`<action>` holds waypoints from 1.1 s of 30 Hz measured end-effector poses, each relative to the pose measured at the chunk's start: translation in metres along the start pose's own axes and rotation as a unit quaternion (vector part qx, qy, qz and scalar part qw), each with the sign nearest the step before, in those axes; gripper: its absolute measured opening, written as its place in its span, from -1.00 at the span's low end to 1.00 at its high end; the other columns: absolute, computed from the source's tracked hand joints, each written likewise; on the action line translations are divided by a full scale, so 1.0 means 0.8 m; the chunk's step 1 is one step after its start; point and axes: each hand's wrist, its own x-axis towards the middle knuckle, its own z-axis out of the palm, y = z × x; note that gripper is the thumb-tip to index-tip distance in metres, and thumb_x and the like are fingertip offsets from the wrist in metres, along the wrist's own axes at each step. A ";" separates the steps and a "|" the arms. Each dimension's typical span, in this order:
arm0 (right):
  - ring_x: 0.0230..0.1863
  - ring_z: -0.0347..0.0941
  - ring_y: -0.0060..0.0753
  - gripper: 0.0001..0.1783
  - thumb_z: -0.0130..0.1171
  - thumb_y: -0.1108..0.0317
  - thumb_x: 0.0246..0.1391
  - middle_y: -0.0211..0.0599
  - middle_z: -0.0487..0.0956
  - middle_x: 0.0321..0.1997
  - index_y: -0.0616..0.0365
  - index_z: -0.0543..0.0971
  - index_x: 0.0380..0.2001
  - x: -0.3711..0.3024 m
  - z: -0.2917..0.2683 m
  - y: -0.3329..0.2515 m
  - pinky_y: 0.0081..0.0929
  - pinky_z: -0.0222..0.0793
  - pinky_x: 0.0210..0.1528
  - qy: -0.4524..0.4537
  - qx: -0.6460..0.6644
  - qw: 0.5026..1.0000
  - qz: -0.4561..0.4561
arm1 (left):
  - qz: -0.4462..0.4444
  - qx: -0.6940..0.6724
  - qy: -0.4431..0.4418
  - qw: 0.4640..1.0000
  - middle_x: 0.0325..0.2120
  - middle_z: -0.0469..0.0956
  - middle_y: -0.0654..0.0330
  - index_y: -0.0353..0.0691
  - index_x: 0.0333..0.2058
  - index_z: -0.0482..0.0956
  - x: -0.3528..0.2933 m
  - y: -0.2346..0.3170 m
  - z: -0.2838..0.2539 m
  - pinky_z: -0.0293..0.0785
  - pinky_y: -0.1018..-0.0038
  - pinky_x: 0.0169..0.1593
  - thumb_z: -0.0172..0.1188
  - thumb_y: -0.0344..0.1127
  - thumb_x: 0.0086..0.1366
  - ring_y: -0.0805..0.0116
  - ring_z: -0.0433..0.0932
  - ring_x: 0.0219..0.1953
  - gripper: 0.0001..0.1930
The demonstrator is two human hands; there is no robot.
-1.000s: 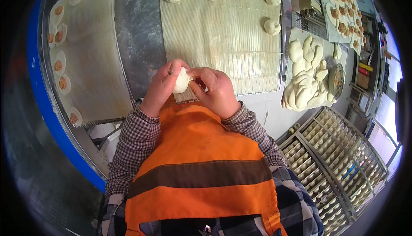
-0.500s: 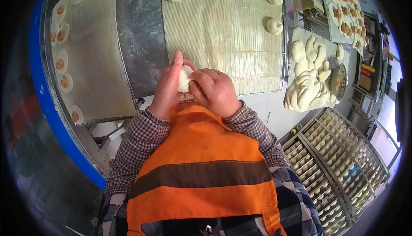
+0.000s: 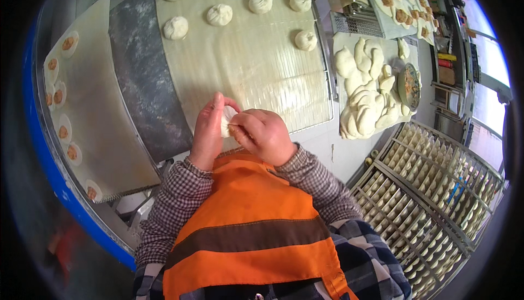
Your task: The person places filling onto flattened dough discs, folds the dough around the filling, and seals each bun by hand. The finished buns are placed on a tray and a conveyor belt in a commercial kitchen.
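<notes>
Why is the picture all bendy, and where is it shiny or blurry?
Head view: the blue edge bows, as fisheye lenses do, with black corners; head view: pale glare shines on the mat; head view: a red shape at lower left is smeared, while the left hand looks fairly clear.

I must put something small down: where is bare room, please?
Bare: the pale woven sheet between the round white buns and the left hand; also the dark grey strip along its left edge. Crowded: around the heaped white dough, at right.
</notes>
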 end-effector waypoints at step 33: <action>-0.47 0.53 -0.59 -0.75 0.15 0.56 0.11 -0.32 0.63 -0.32 0.25 0.56 -0.11 0.080 0.136 -0.008 -0.63 0.43 -0.41 -0.026 -0.103 0.969 0.224 | -0.098 0.441 0.327 0.830 -0.05 0.42 0.00 -0.28 0.01 0.43 -0.285 0.021 -0.638 0.37 0.33 0.11 0.46 -0.35 -0.12 0.09 0.41 0.08 -0.35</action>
